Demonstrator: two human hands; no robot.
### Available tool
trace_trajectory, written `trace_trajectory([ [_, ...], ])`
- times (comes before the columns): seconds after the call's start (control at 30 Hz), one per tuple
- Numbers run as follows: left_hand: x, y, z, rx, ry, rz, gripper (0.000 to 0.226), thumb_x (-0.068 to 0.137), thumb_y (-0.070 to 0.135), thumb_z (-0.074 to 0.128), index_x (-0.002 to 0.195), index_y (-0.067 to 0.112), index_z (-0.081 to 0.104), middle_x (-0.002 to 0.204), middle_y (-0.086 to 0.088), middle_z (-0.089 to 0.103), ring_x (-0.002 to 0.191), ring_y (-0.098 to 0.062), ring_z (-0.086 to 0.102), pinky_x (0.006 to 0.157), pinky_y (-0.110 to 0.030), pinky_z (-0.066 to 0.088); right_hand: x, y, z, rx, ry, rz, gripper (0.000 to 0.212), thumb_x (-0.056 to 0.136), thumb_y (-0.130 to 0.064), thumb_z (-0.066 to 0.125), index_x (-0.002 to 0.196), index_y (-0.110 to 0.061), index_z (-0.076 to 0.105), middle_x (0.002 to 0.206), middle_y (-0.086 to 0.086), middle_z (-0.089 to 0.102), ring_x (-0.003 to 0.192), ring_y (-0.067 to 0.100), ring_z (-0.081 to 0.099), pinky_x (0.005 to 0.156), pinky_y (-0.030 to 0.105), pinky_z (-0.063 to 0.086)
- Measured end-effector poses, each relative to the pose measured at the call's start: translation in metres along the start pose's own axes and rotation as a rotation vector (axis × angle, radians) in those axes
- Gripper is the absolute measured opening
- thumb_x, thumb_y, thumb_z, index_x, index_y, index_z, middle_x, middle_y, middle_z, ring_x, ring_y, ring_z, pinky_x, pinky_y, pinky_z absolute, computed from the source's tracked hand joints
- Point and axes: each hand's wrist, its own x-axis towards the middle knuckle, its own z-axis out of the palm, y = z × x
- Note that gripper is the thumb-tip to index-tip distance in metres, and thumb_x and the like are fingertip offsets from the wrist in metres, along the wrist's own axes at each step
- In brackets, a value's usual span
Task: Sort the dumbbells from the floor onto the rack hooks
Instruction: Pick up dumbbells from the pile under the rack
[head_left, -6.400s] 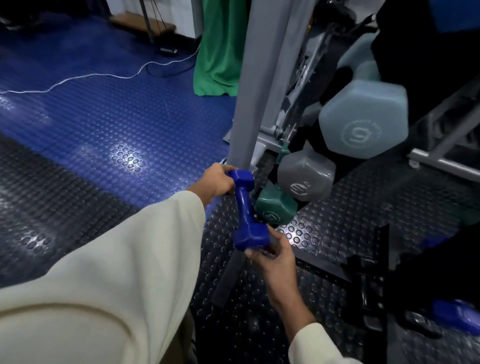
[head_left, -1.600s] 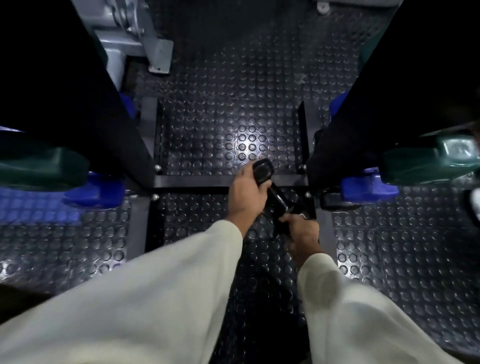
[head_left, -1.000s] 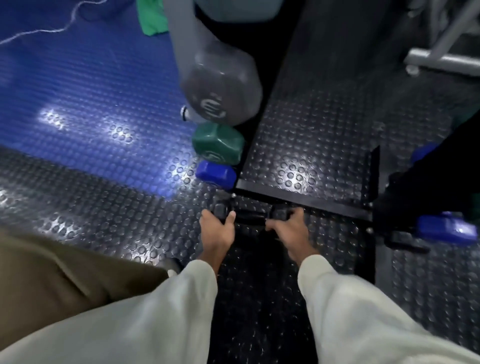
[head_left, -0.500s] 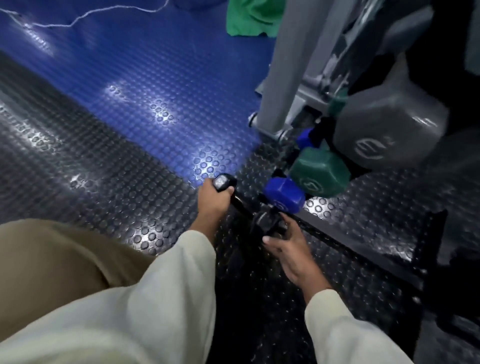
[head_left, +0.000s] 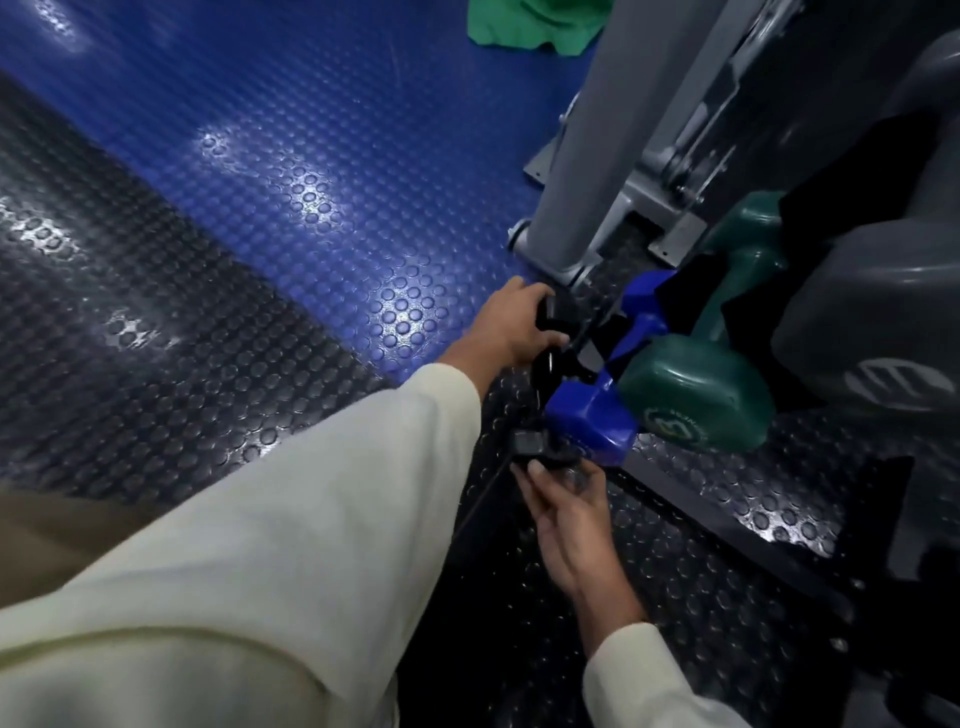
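A small black dumbbell (head_left: 545, 374), glossy and dark, is held low beside the rack, just left of the blue dumbbell (head_left: 592, 421) hung there. The left hand (head_left: 511, 327) curls around its far head; the right hand (head_left: 566, 499) grips its near head from below. A green dumbbell (head_left: 691, 395) sits above the blue one.

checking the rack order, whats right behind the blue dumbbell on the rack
A green dumbbell sits directly behind the blue dumbbell, with a larger grey dumbbell beyond it. Black rack parts cover the hooks, so how they rest is hidden.
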Motion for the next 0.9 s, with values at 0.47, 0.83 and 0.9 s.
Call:
trace_trajectory([
  [0.47, 0.030, 0.018, -0.006, -0.070, -0.155, 0.114, 0.064, 0.088, -0.003, 0.058, 0.149, 0.017, 0.058, 0.149, -0.006, 0.060, 0.138, -0.022, 0.054, 0.107, -0.018, 0.038, 0.010, 0.019, 0.017, 0.314, -0.021, 0.179, 0.023, 0.092, 0.002, 0.065, 0.114, -0.004, 0.059, 0.145, 0.030, 0.058, 0.132, 0.047, 0.060, 0.107, 0.049, 0.054],
  [0.83, 0.014, 0.003, 0.043, -0.328, -0.161, 0.075, 0.048, 0.110, 0.029, 0.048, 0.158, 0.033, 0.042, 0.161, -0.002, 0.046, 0.150, -0.020, 0.041, 0.123, -0.029, 0.030, 0.019, 0.023, -0.004, 0.342, -0.061, 0.226, 0.095, 0.076, -0.009, 0.092, 0.155, -0.006, 0.040, 0.151, 0.038, 0.047, 0.133, 0.044, 0.061, 0.107, 0.050, 0.054],
  [0.9, 0.014, 0.006, 0.050, -0.361, -0.216, 0.058, 0.046, 0.111, 0.023, 0.048, 0.156, 0.033, 0.046, 0.162, -0.003, 0.044, 0.150, -0.021, 0.041, 0.122, -0.026, 0.028, 0.021, 0.030, -0.002, 0.334, -0.002, 0.212, 0.059, 0.094, -0.015, 0.071, 0.147, -0.007, 0.046, 0.154, 0.032, 0.048, 0.133, 0.040, 0.062, 0.108, 0.048, 0.053],
])
